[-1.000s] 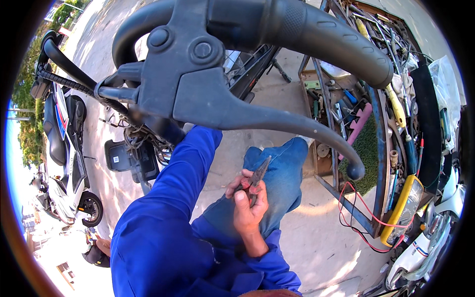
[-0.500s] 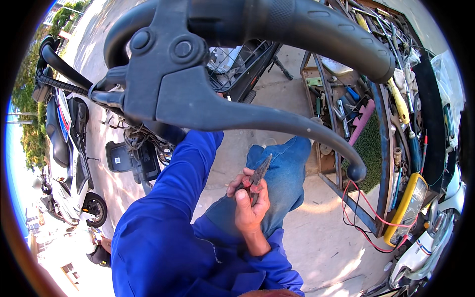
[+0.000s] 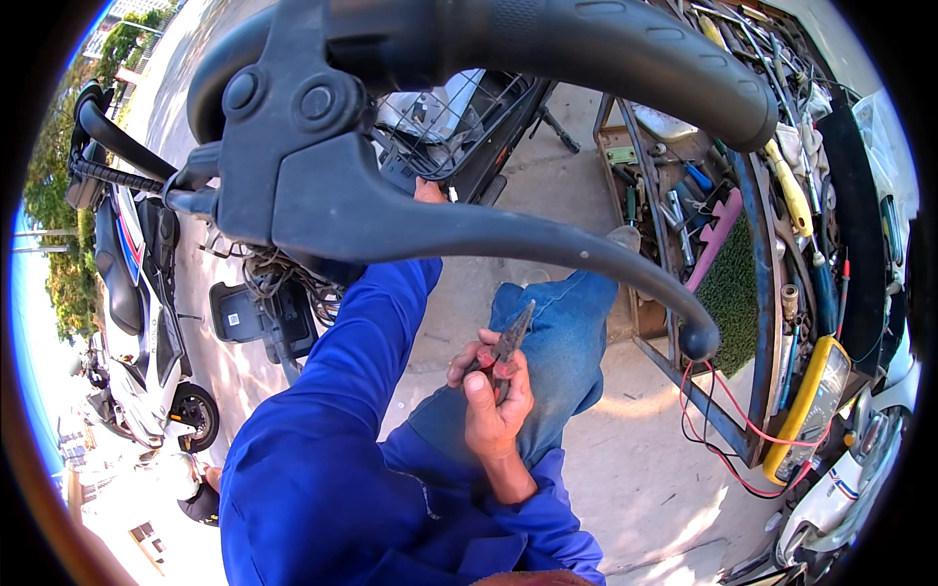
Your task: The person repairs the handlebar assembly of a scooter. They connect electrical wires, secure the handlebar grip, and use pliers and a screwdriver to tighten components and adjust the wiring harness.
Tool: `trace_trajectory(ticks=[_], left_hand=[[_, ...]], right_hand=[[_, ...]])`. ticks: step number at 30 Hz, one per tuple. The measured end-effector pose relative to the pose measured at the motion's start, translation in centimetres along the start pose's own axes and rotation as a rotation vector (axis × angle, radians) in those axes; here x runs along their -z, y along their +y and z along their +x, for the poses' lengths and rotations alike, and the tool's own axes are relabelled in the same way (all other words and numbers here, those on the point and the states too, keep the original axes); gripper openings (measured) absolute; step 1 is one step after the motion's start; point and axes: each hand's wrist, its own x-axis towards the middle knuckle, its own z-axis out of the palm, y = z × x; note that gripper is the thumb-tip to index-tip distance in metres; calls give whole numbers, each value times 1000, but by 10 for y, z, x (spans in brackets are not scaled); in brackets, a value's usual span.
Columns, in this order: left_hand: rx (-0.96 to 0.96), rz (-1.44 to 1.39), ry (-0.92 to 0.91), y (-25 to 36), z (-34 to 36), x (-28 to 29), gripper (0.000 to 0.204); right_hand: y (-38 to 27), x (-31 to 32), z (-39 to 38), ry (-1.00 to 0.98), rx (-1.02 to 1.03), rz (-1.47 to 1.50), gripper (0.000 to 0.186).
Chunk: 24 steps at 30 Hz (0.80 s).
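Note:
My right hand [image 3: 496, 402] is closed around needle-nose pliers [image 3: 513, 337] with worn red handles, their dark jaws pointing up and away over my jeans-covered knee [image 3: 562, 352]. My left arm [image 3: 362, 342], in a blue sleeve, reaches forward under the black brake lever [image 3: 469, 232]. Only part of my left hand [image 3: 428, 190] shows past the lever, beside the black vehicle body below a wire basket [image 3: 459, 122]. A small whitish piece [image 3: 452, 194] is at its fingertips; the rest of the hand is hidden behind the lever.
A black handlebar grip [image 3: 606, 59] crosses close overhead. On the right, a metal-framed cart [image 3: 752, 293] holds many tools, with a yellow multimeter [image 3: 809, 410] and its leads hanging at its edge. Tangled cables [image 3: 278, 283] hang on the left; a white motorcycle [image 3: 137, 322] stands beyond, near another person [image 3: 200, 493].
The handlebar and lever have shifted left in view. More of my left hand now shows above the lever, with the whitish piece by it. My right hand and the pliers have barely moved.

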Motion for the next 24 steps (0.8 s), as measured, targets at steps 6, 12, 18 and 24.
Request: trace_trajectory(ticks=[6, 12, 18, 24], left_hand=[[-37, 40, 72, -6, 1, -6, 46], [-28, 51, 34, 13, 0, -1, 48], [110, 186, -2, 11, 4, -21, 42], [8, -2, 104, -8, -24, -25, 54]], right_hand=[[1, 4, -2, -27, 6, -6, 50], [0, 3, 2, -18, 37, -4, 48], [6, -2, 7, 35, 79, -71, 49], [5, 1, 3, -23, 47, -13, 49]])
